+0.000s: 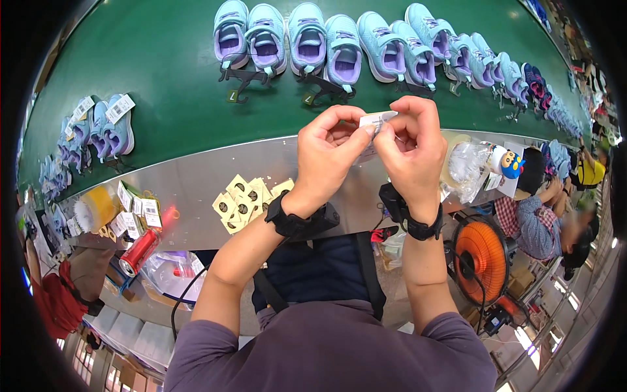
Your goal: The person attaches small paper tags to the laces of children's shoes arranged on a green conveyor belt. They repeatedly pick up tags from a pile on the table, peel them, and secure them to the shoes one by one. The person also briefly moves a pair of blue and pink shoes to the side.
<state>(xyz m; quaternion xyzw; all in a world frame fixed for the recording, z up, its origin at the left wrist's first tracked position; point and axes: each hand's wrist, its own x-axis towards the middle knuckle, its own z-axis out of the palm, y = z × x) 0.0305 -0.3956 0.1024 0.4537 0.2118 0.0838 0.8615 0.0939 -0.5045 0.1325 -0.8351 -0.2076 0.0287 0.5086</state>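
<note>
Both of my hands meet above the metal front edge of the bench, pinching a small white paper tag (377,119) between thumbs and forefingers. My left hand (332,153) is closed on the tag's left side, and my right hand (417,147) is closed on its right side. The fingers cover part of the tag. Beyond them, light-blue children's shoes (307,36) with lilac linings stand in a row on the green surface. Black plastic shoe hangers (245,81) lie at the heels of the nearest pairs. Loose beige square stickers (241,199) are heaped left of my left wrist.
A green conveyor belt (176,85) runs along the bench's metal ledge (189,173). Tagged shoes (117,130) stand at left, near bundled tags (140,212) and a red can (140,251). A clear plastic bag (467,163) and an orange fan (482,256) are at right. Other people sit nearby.
</note>
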